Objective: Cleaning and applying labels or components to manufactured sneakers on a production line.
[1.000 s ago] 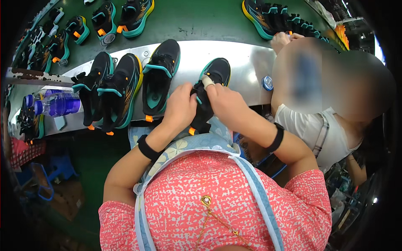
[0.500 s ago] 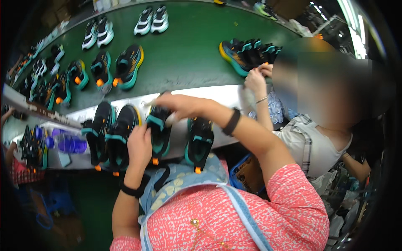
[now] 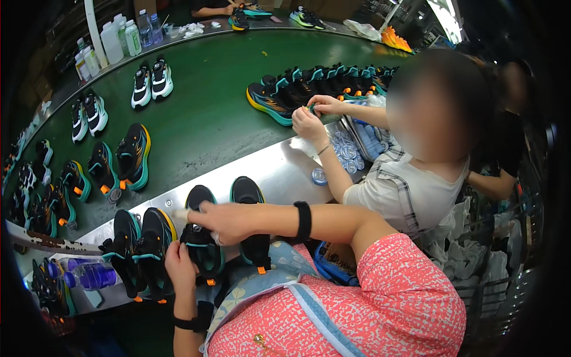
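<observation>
Black-and-teal sneakers [image 3: 156,247] block the left part of the silver metal ledge [image 3: 279,166], but its bare middle leaves passing room before a round blue-and-white disc [image 3: 319,177].

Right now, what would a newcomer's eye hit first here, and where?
First, the coral patterned shirt, filling the lower middle. Then the right hand and left hand, meeting at a black-and-teal shoe on the metal ledge. Beyond, a tight row of similar shoes lines the green tabletop, upper centre-right.
</observation>
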The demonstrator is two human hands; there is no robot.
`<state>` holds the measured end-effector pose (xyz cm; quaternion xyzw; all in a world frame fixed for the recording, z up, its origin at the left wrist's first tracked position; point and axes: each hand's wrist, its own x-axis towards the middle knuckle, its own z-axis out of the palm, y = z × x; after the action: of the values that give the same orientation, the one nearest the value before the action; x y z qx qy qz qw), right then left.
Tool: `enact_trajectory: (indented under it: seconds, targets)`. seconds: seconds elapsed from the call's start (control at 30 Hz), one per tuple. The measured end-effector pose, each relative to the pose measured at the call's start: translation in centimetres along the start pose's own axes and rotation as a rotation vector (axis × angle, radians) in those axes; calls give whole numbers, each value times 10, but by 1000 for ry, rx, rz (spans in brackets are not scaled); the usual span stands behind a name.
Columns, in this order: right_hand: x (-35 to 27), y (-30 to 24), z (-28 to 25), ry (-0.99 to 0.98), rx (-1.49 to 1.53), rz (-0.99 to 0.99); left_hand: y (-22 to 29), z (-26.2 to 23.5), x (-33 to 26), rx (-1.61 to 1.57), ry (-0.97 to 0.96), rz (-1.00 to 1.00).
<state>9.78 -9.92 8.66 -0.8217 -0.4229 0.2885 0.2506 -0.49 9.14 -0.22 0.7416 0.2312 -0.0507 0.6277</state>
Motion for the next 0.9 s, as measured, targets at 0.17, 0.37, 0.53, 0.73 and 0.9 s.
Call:
enact_trajectory:
  seconds: [0.17,0.37,0.53,0.73,0.9]
  targets:
    - [-59,18,-21,330,-128,120,51,-16,15,314,62,625]
    - [-88,19,26,313,-71,188,67,20,24,521,-411,714]
    - [-98,36,38,444,62,94,62,22,11,505,-381,789]
    - [-92,40,39,470,-46,224,51,29,10,494,-254,747]
    - [-84,43,36,502,30,178,56,23,23,519,-433,779]
